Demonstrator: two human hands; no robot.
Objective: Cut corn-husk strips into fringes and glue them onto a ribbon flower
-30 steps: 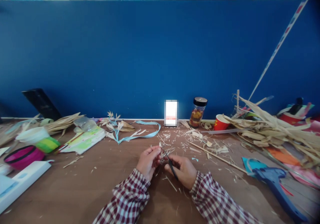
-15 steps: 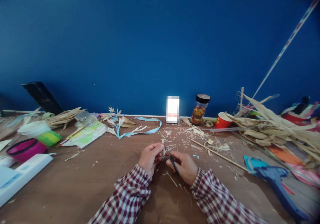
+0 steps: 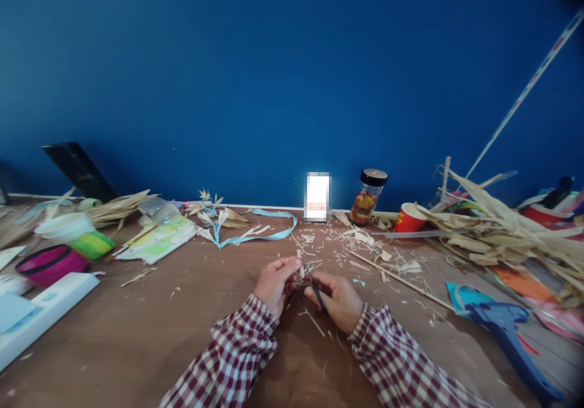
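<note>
My left hand [image 3: 276, 285] pinches a small pale strip of corn husk [image 3: 300, 263] between thumb and forefinger, over the middle of the brown table [image 3: 191, 335]. Facing it from the right, my right hand [image 3: 340, 301] is closed around dark-handled scissors [image 3: 317, 292]. Their thin blades point up and left, close beside the strip; whether they touch it is too small to tell. Fine husk clippings [image 3: 319, 247] lie scattered just beyond both hands. Some of the fingers are hidden behind the hands.
A blue glue gun [image 3: 511, 335] and a heap of dried husks [image 3: 493, 225] lie at the right. Near the blue partition stand a black-lidded jar [image 3: 365, 204] and a red paper cup [image 3: 409, 219]. A white power strip [image 3: 55, 311] and light-blue ribbon [image 3: 274, 235] are leftward.
The view has tilted slightly, shifting the scene a little. Both hands keep nearly the same place and grip, and the scissors remain by the husk strip.
</note>
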